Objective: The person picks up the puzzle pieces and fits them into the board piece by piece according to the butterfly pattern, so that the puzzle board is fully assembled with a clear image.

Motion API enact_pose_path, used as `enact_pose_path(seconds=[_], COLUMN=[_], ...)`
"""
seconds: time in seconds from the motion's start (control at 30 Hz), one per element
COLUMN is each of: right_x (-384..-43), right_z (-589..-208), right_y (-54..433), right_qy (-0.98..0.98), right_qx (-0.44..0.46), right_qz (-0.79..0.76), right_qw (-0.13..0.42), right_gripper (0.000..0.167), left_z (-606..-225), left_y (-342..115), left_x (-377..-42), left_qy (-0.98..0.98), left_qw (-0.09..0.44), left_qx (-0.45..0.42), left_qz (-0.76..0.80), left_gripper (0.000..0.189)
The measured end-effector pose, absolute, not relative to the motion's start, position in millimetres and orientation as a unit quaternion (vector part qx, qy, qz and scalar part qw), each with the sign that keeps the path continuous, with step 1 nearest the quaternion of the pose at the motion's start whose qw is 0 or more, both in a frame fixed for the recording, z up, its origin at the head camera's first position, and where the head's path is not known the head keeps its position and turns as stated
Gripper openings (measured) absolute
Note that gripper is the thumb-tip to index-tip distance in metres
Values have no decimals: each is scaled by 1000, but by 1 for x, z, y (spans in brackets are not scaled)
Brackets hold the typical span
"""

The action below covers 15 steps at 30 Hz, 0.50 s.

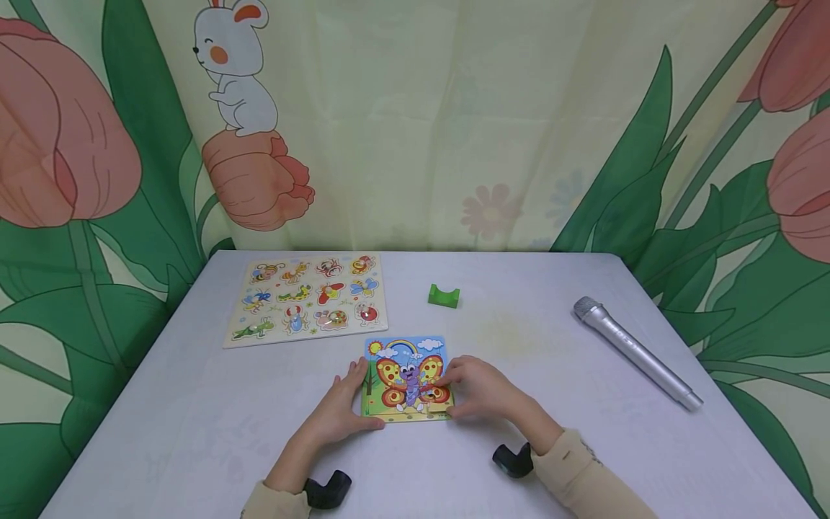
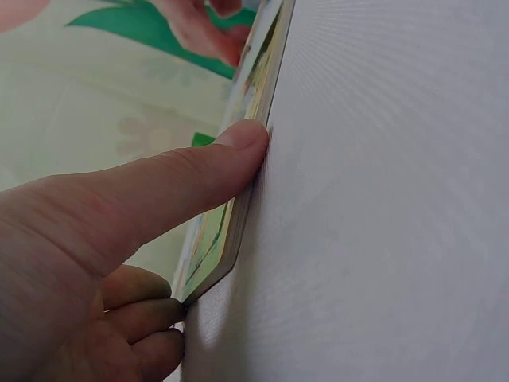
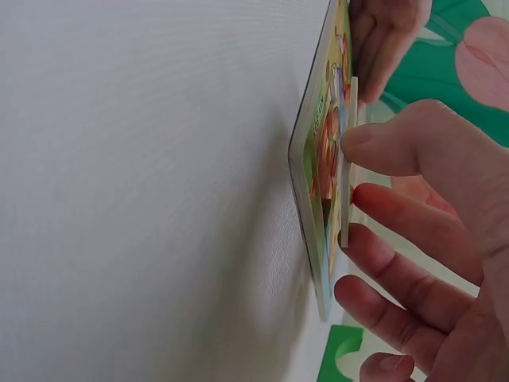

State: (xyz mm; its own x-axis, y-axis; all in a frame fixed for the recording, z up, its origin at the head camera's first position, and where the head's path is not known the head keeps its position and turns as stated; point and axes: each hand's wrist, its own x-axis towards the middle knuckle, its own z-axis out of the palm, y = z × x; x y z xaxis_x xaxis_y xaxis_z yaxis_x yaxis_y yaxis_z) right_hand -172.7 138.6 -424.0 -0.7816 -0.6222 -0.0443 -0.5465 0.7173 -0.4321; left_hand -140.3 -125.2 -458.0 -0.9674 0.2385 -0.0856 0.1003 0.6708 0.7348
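Note:
A small butterfly jigsaw puzzle [image 1: 389, 411] lies flat near the middle of the table, its purple, red and yellow butterfly facing up. My left hand [image 1: 336, 408] holds its near left corner, thumb along the near edge and fingers along the left side. Over the puzzle's right part, my right hand [image 1: 483, 388] holds a thin flat puzzle piece [image 3: 345, 211] by its edges between thumb and fingertips. From the right wrist, this piece appears edge-on and slightly raised off the puzzle, with the picture visible beneath it.
Behind and left lies a larger wooden board [image 1: 305, 295] with several insect pictures. A green block [image 1: 444, 296] with a curved notch stands beyond the puzzle. At the right, a silver microphone [image 1: 638, 353] lies diagonally. A printed curtain [image 1: 415, 130] hangs along the back edge.

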Motion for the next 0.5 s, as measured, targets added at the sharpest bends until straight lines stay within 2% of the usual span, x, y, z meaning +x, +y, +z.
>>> enact_pose_path(seconds=[0.5], right_x=[-174], right_z=[-424], right_y=[125], right_qy=[931], right_qx=[-310], right_qz=[-160], right_qw=[104], right_gripper=[36], left_z=[-456], left_y=[-126], left_x=[-139], left_qy=[910], left_qw=[90], left_qx=[98], left_qz=[392], left_gripper=[103])
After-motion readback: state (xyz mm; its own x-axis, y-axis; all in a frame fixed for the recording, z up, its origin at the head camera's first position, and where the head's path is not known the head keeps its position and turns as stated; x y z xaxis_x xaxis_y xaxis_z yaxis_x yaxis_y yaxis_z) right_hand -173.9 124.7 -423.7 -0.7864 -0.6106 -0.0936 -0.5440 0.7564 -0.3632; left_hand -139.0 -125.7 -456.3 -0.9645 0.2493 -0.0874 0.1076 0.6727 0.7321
